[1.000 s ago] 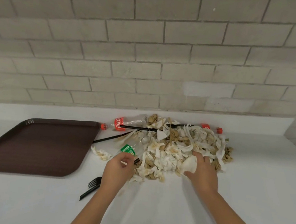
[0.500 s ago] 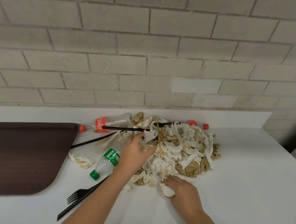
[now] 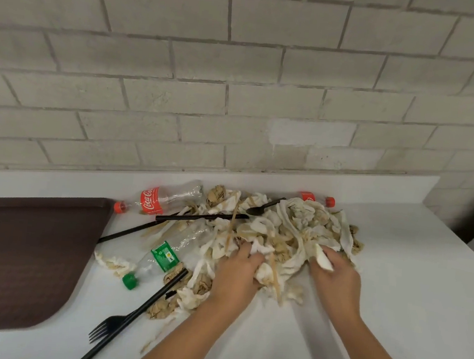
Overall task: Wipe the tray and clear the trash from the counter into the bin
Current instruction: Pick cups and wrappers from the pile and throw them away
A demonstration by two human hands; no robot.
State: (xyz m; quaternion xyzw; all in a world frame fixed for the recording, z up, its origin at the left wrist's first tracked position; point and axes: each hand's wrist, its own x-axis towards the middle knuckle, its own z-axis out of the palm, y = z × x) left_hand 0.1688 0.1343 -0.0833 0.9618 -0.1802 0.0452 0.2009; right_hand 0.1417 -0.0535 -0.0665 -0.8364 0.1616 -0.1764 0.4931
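The step in hand is judged to be the gathering of the loose trash into one bundle for the bin. The left hand [image 3: 238,272] is sunk into the near edge of the pile of crumpled napkins [image 3: 282,233], its fingers curled round a clump of paper. The right hand [image 3: 336,278] is set at the pile's near right edge, and a white wad [image 3: 323,258] is pinched between its thumb and fingers. The pile lies on the counter [image 3: 391,310], between the two grips and just beyond them.

The grips would best be drawn toward each other, so that the paper is compressed before anything is lifted. Otherwise light scraps at the edges are likely to be shed, and the thin wooden sticks [image 3: 233,225] threaded through the paper may slip out.

Far to the left of the left grip a brown tray [image 3: 29,246] lies flat, partly out of view; whether it has been wiped cannot be told. Between the tray and that grip a napkin scrap [image 3: 112,262] and a green-labelled bottle [image 3: 164,256] are found, the bottle on its side with its base tucked under the pile. A black fork [image 3: 108,326] lies on the near side, left of the wrist.

Beyond the left grip a red-labelled bottle [image 3: 158,199] lies on its side, with a black stick [image 3: 197,217] and a black spoon [image 3: 259,209] laid across the paper. Beyond the right grip a second red-capped bottle [image 3: 315,199] is half buried. These hard items are tangled in the heap and will probably need separate grabs. The bin is not in view.
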